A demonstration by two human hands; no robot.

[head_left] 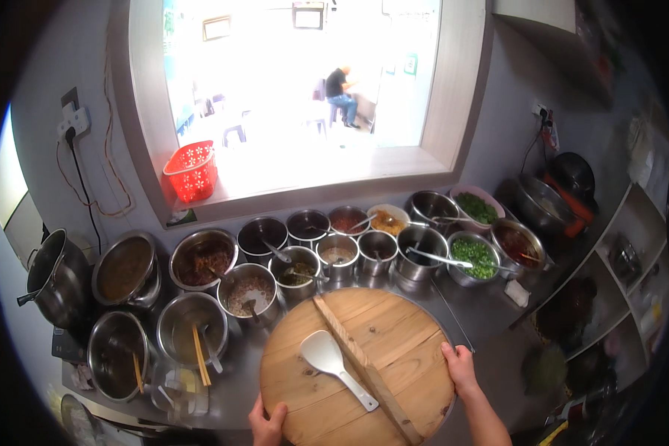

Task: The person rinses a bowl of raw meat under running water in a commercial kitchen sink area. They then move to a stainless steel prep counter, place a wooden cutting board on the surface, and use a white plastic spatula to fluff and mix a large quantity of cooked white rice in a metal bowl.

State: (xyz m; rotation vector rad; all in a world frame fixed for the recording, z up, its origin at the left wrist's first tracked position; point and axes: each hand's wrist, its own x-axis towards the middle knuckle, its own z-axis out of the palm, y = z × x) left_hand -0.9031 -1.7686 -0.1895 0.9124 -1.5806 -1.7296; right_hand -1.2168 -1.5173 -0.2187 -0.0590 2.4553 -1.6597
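Observation:
A round wooden lid (390,329) with a raised wooden bar across it is held level between my hands. My left hand (267,423) grips its lower left rim, thumb on top. My right hand (459,368) holds the right rim, also with the thumb on top. On the lid, left of the bar, lies a white rice paddle (326,354), its handle pointing to the lower right. What is under the lid is hidden. Just beyond the lid stand a steel pot of chopped filling (251,295) and a bowl of chopped green onions (473,256).
Several steel pots and bowls of sauces and toppings line the steel counter (240,390). Chopsticks (200,357) stick out of a left bowl. A red plastic basket (192,175) sits on the window ledge. Beyond the window, a person (340,95) sits. Shelves (613,290) stand at right.

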